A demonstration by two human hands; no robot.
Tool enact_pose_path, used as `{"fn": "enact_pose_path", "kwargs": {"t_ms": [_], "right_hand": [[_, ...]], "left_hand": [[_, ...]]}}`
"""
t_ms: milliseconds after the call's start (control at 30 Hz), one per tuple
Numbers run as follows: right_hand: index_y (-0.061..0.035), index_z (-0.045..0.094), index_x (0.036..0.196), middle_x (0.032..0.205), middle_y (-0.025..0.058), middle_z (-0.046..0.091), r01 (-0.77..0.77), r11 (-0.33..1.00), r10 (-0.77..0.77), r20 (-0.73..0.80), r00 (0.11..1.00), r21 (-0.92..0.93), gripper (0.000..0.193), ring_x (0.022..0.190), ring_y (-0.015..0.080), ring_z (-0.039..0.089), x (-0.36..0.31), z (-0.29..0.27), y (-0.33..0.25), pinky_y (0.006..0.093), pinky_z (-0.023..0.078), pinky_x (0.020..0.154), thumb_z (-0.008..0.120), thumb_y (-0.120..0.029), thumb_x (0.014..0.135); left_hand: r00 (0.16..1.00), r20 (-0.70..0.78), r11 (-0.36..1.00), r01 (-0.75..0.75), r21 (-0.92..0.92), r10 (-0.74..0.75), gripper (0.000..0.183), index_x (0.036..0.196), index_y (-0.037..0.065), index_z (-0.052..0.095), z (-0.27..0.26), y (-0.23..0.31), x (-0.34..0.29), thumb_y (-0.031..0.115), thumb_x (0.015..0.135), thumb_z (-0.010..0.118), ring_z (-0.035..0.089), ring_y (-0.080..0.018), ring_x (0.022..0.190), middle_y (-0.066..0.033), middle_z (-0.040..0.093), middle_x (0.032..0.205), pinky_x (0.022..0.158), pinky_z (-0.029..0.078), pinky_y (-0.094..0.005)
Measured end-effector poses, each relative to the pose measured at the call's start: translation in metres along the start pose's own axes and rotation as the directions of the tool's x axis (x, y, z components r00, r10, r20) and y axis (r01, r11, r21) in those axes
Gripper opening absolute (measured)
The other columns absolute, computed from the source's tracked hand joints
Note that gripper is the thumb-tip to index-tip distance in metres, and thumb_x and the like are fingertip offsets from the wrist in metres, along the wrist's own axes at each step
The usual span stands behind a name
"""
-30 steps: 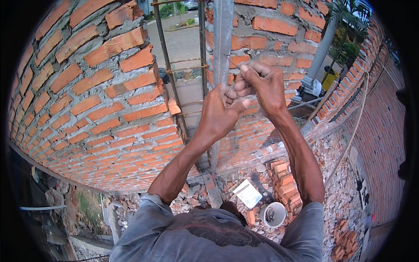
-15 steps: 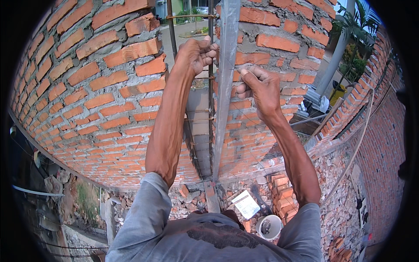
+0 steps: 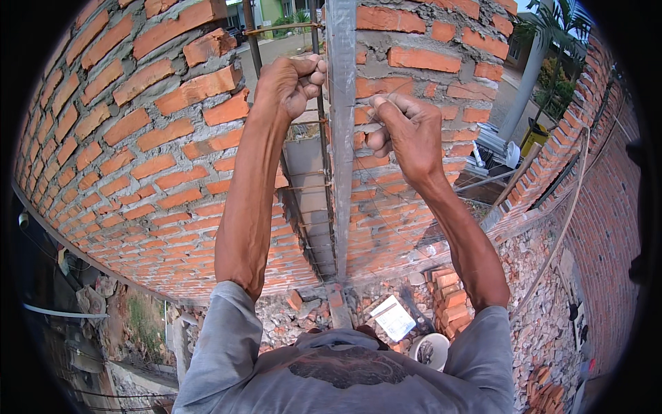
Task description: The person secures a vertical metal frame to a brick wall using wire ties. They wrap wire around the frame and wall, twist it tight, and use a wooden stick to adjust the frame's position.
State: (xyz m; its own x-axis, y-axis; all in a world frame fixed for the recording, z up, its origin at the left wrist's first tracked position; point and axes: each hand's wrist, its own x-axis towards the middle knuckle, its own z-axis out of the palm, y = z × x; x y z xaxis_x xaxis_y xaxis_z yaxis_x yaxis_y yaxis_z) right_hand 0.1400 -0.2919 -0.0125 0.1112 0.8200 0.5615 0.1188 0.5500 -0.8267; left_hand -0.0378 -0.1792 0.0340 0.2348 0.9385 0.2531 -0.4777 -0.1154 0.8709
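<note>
An upright grey metal bar [image 3: 342, 138] runs down the edge of the brick wall beside the steel rebar cage [image 3: 324, 152]. Just left of the bar, in front of the rebar, my left hand [image 3: 293, 86] is closed with its fingers curled; what it may grip is too small to make out. To the right of the bar, my right hand [image 3: 408, 131] pinches a thin string between thumb and forefinger. Fine strands of it trail in loose loops across the bricks below that hand.
Brick walls rise left [image 3: 152, 165] and right [image 3: 407, 62] of the gap with the rebar. Below lie rubble, a stack of bricks [image 3: 452, 300], a white bucket [image 3: 429, 350] and a white paper bag [image 3: 393, 319]. At right stand a grey pole [image 3: 527, 86] and another brick wall [image 3: 607, 228].
The view has shifted slightly, so the bar and walls sit further left. Both hands keep their closed poses on either side of the bar; the right stands a little further from it.
</note>
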Motion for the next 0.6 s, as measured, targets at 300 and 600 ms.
{"fn": "enact_pose_path", "kwargs": {"t_ms": [300, 600], "right_hand": [[0.0090, 0.067, 0.087, 0.069, 0.0104, 0.065, 0.103, 0.980, -0.110, -0.030, 0.994, -0.170, 0.025, 0.048, 0.0088, 0.058, -0.006, -0.021, -0.032, 0.0261, 0.044, 0.042, 0.054, -0.012, 0.092], [0.0063, 0.066, 0.082, 0.065, 0.0048, 0.061, 0.170, 0.970, -0.175, -0.013, 0.985, -0.172, 0.024, 0.046, 0.0049, 0.048, -0.022, -0.032, -0.032, 0.0238, 0.037, 0.041, 0.054, -0.011, 0.092]], "left_hand": [[0.996, 0.074, 0.988, 0.051, -0.148, -0.041, 0.014, 0.107, -0.010, 0.046, 0.013, -0.006, -0.006, -0.002, 0.096, 0.045, 0.060, -0.0136, 0.064, -0.0144, 0.061, 0.087, 0.056, 0.054, -0.0225], [0.999, 0.050, 0.996, 0.011, -0.086, -0.007, 0.008, 0.103, -0.006, 0.048, -0.002, -0.011, -0.017, -0.002, 0.096, 0.045, 0.056, -0.0125, 0.061, -0.0126, 0.060, 0.085, 0.052, 0.050, -0.0222]]}}
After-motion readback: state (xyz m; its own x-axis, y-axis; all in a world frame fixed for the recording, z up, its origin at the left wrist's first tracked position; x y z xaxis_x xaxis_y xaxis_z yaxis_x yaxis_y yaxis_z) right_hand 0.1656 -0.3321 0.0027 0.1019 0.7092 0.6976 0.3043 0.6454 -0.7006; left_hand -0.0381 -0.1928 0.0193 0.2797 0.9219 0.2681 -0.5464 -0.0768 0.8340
